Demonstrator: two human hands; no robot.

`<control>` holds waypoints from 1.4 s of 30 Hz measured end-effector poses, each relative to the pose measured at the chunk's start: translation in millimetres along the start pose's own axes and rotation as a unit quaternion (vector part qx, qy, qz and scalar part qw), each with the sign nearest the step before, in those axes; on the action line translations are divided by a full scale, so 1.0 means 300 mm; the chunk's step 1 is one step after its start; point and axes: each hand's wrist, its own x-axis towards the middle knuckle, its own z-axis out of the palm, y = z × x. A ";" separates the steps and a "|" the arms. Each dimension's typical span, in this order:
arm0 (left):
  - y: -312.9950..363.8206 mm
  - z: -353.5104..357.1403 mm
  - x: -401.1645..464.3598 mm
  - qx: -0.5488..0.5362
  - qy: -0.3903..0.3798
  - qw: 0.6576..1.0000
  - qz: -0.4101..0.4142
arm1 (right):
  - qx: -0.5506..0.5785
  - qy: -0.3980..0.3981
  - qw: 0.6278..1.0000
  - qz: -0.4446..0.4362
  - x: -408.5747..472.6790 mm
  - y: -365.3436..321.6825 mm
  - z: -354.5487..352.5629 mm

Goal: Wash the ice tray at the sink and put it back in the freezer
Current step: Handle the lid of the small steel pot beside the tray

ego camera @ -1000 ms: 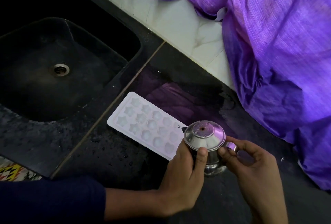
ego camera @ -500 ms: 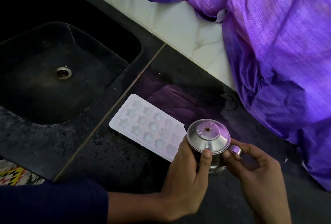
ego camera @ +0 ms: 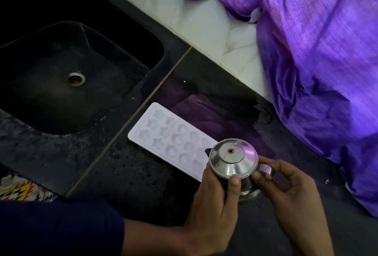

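Far left, a black sink (ego camera: pixel 61 30) is sunk into the dark table (ego camera: pixel 133 178), its metal drain (ego camera: pixel 76 79) near the middle of the basin. A patterned cloth (ego camera: pixel 22 191) shows below the table's edge in the lower left corner, and a dark blue sleeve (ego camera: pixel 57 229) comes in along the bottom.

Just right of the sink, past a thin seam in the stone, the white tray (ego camera: pixel 163 133) lies flat on the table, its star- and flower-shaped cups facing up (a few look glossy, whether from water or ice I cannot tell). Water drops speckle the table around it.

At the tray's near right end, a small steel pot (ego camera: pixel 233 161) with a domed lid hides the corner of the tray. The left hand (ego camera: pixel 212 204) grips the pot's body, thumb curled up against the rim of the lid, so this grip is closed around the pot. The right hand (ego camera: pixel 290 194) pinches the pot's handle between thumb and fingers, the rest of its fingers loosely bent.

Behind, a strip of white marble tile (ego camera: pixel 214 26) runs along the wall, and a purple cloth (ego camera: pixel 317 61) is heaped over the right side, spilling onto the table.
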 end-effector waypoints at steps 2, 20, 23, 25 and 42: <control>-0.003 0.002 -0.008 -0.002 -0.006 1.000 -0.008 | -0.003 -0.004 1.000 0.009 -0.007 0.007 0.000; -0.008 0.010 -0.029 0.004 -0.001 1.000 -0.022 | -0.002 -0.011 1.000 0.018 -0.020 0.019 -0.005; -0.008 0.010 -0.027 0.010 -0.001 1.000 -0.021 | 0.005 -0.011 1.000 0.017 -0.019 0.022 -0.007; -0.008 0.011 -0.025 0.011 0.001 1.000 -0.013 | 0.013 -0.010 1.000 0.012 -0.020 0.024 -0.008; 0.035 -0.009 0.033 -0.035 0.052 0.994 0.085 | 0.100 0.021 0.995 0.016 0.007 0.010 0.010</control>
